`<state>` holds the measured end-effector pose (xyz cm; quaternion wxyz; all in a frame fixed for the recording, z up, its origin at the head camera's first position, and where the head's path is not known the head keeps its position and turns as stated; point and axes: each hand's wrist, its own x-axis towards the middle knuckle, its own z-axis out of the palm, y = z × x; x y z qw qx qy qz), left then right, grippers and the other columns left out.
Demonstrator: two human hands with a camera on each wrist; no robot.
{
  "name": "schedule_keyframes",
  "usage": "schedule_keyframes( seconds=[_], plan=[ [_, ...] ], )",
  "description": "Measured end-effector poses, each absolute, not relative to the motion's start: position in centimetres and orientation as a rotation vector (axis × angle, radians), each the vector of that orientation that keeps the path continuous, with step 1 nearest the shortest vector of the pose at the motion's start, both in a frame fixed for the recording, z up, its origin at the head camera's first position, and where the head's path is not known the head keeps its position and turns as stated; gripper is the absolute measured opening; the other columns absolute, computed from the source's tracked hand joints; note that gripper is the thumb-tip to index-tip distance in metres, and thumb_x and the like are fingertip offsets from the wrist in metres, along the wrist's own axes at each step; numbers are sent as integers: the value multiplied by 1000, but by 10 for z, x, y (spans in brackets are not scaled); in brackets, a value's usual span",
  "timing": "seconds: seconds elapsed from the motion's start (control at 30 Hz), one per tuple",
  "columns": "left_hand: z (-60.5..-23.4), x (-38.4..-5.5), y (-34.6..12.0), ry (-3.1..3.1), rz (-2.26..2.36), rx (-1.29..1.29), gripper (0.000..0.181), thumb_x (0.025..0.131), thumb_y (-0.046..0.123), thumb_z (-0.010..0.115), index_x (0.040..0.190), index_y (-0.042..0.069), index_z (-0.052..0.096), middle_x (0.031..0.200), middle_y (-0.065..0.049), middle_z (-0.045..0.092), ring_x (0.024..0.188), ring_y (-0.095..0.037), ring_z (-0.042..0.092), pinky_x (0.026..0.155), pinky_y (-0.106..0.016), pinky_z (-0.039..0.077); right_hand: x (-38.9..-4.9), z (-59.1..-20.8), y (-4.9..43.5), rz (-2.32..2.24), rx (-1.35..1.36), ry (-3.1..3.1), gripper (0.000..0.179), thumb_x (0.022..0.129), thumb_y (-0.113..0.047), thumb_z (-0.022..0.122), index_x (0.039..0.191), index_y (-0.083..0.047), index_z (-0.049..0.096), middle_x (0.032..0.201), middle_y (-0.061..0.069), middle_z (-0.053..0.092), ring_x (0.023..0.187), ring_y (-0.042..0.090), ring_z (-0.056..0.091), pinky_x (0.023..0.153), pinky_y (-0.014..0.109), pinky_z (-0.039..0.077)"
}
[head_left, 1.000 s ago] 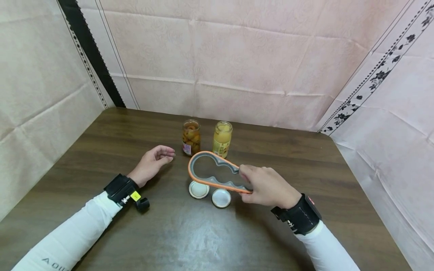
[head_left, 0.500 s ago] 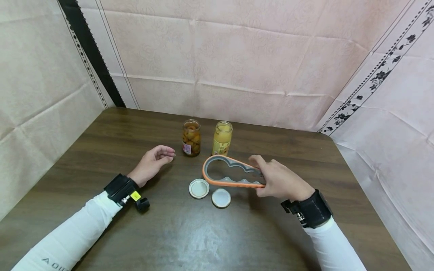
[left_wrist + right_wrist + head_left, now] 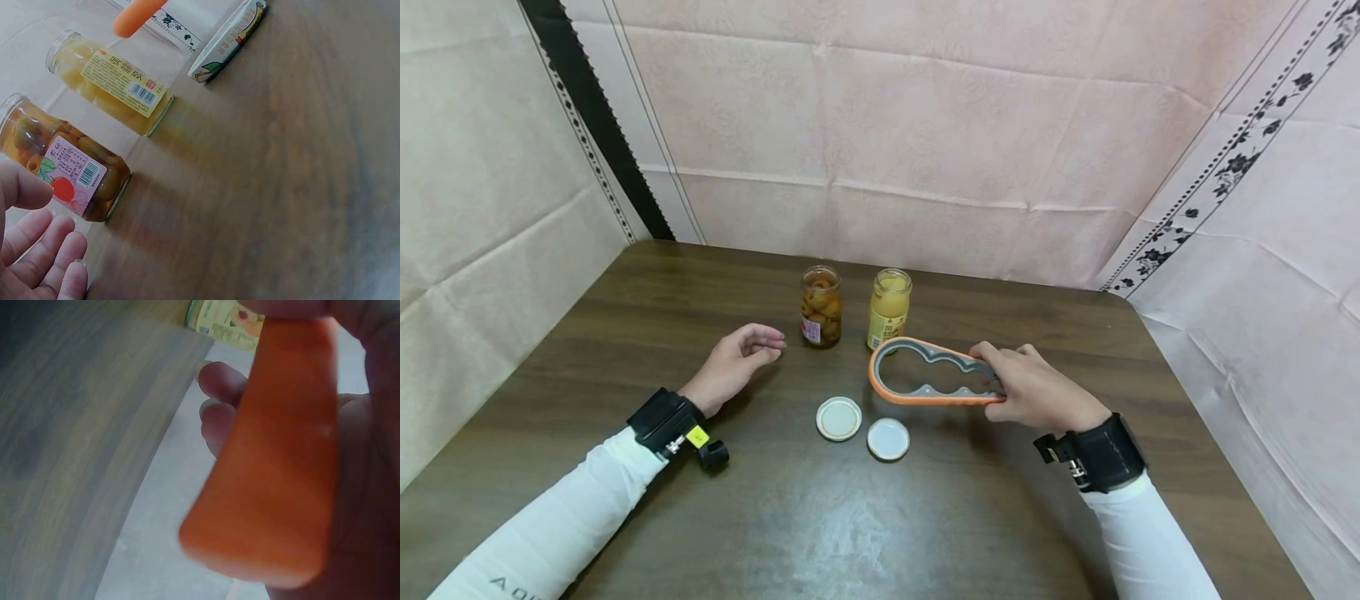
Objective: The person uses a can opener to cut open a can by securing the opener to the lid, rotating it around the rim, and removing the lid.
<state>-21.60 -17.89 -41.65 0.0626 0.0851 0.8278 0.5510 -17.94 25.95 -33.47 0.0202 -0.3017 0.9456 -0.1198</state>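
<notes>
My right hand (image 3: pixel 1045 389) grips the two handle ends of an orange and grey jar opener (image 3: pixel 887 392), its looped end pointing left above the table. In the right wrist view the opener's orange handle (image 3: pixel 269 462) fills the middle, with fingers behind it. My left hand (image 3: pixel 737 367) holds nothing, its fingers relaxed beside the jar of brown preserved fruit (image 3: pixel 822 308). To that jar's right stands a jar of yellow fruit (image 3: pixel 889 310), partly overlapped by the opener. Both jars are lidless and upright. Two round lids, a left lid (image 3: pixel 838 418) and a right lid (image 3: pixel 888 439), lie nearer me.
The brown wooden table (image 3: pixel 820 517) extends all around, with its back edge close behind the jars. A pale cloth backdrop (image 3: pixel 925 142) rises behind it, and further cloth hangs at both sides.
My right hand has moved right and slightly back with the jar opener, drawing its loop away from above the lids. The left hand, jars and lids have stayed in place.
</notes>
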Motion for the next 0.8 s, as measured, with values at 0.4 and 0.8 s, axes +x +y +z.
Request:
schedule_keyframes(
  seconds=[0.4, 0.8],
  plan=[
    [-417, -217, -179, 2486, 1675, 253, 31, 105, 19, 57, 133, 5, 54, 132, -15, 62, 120, -25, 60, 91, -16, 49, -187, -342, 272, -498, -719, 2827, 65, 75, -3, 75, 132, -16, 48, 82, 0, 58, 68, 14, 50, 61, 28, 43],
    [-417, -217, -179, 2489, 1669, 247, 31, 105, 19, 57, 132, 6, 55, 132, -15, 62, 119, -23, 60, 92, -18, 48, -194, -348, 283, -547, -614, 2763, 63, 78, -5, 75, 133, -13, 46, 84, 2, 54, 67, 15, 48, 58, 28, 40]
  ],
)
